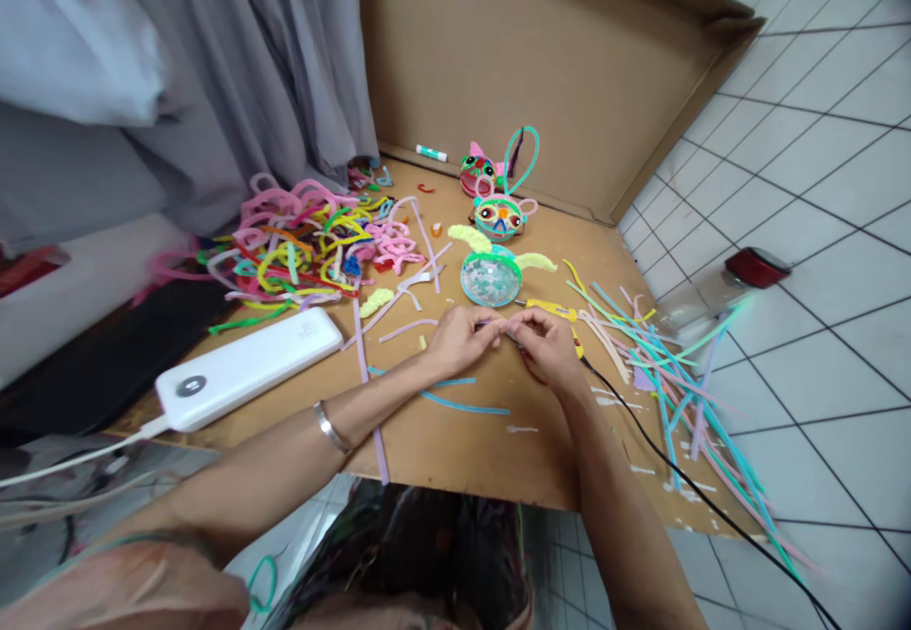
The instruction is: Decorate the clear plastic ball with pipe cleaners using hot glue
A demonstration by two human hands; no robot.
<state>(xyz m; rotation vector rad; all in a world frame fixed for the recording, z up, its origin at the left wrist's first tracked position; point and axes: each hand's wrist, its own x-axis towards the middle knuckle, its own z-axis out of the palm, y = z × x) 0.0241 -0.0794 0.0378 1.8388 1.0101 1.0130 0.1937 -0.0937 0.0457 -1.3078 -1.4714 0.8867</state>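
Fingers of both hands are brought together above the surface (455,450) in the head view. The left hand (464,341) and the right hand (548,345) are held nearly fingertip to fingertip, with the thumb and index finger of each closed narrowly. A slender item (508,331) is pinched between the fingertips; it is mostly hidden, and its form and material cannot be told. The item is located where the two hands meet, just in front of a clear, round ornament (491,279) with a teal rim and pale yellow fuzzy strips, which is not touched by the fingers. A yellow-handled tool (551,310) is seen just beyond the right hand and is partly covered by it; a black cable (641,431) is extended toward the lower right.

Beyond the clear ornament, a decorated face ornament (499,219) and a red-and-green ornament (478,173) are placed. A heap of colored fuzzy stems (306,241) is piled on the left, with a white power bank (249,369) lying in front of it. Blue stems (466,406) are laid between the forearms, and a long lilac stem (379,440) is crossed by the left forearm. Loose pastel stems (669,402) are scattered on the right, near a red-lidded container (758,268). A marker-like tube (432,153) is set by the cardboard wall (498,61).
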